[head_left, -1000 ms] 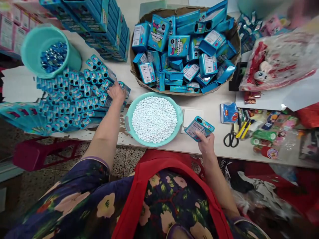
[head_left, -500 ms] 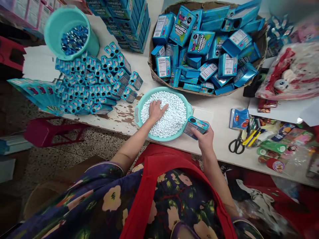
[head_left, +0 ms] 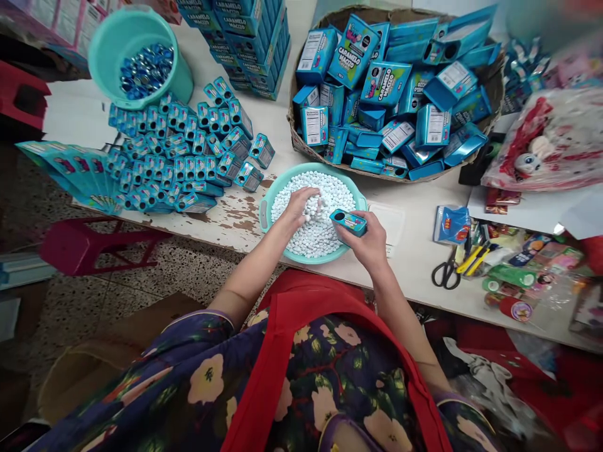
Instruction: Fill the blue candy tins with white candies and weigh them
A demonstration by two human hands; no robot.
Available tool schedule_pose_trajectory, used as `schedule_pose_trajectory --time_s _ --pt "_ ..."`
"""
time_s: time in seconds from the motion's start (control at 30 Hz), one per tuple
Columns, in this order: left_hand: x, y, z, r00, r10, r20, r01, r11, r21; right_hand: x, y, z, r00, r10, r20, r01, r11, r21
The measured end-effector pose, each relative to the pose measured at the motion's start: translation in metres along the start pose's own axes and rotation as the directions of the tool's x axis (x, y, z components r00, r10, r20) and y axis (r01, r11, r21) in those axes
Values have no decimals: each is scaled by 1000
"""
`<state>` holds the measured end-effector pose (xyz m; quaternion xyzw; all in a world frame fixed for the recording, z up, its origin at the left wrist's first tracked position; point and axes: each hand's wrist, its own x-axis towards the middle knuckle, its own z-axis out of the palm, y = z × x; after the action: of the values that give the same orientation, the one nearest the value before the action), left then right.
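A turquoise basin full of small white candies stands at the table's front edge. My left hand is cupped over the candies, its fingers curled around a scoop of them. In my right hand is a small blue candy box, tilted over the basin's right side. A round dark opening shows at the left of the box's upper face, towards my left hand. Whether candies are inside the box cannot be seen.
Many similar boxes stand at the left, beside a turquoise bucket of shiny wrapped pieces. A large carton of blue boxes sits behind the basin. Black scissors and yellow cutters lie at the right.
My left hand, spread on the candies before, has closed around some and lifted slightly. My right hand has brought the box leftwards and up, from the basin's edge to over it.
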<state>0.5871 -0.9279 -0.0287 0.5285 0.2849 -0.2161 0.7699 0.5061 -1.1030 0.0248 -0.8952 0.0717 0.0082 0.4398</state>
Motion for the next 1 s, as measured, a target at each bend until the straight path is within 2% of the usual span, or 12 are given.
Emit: schedule_pose_trajectory --time_s 0.1,0.13,0.2,0.3,0.47,0.7,1.0 --pt "-25 19 10 991 11 136 10 988 -156 0 -8 5 992 -110 58 116 986 -121" --pt "-33 23 14 988 34 152 -5 982 -190 0 -11 7 987 -138 79 148 978 -145" --pt "-46 29 21 984 99 148 -61 969 -240 0 -17 12 976 -184 113 201 965 -168" --pt "-56 30 27 975 204 83 -174 945 -278 0 -24 18 969 -215 120 234 955 -180" --pt "-55 28 32 952 305 14 -286 908 -308 2 -30 20 975 -198 95 214 958 -192" --pt "-53 34 38 954 301 -8 -291 914 -282 4 -32 19 981 -189 36 192 976 -106" --pt "-54 40 42 924 383 10 -370 898 -239 4 -32 17 981 -187 -47 185 982 -36"
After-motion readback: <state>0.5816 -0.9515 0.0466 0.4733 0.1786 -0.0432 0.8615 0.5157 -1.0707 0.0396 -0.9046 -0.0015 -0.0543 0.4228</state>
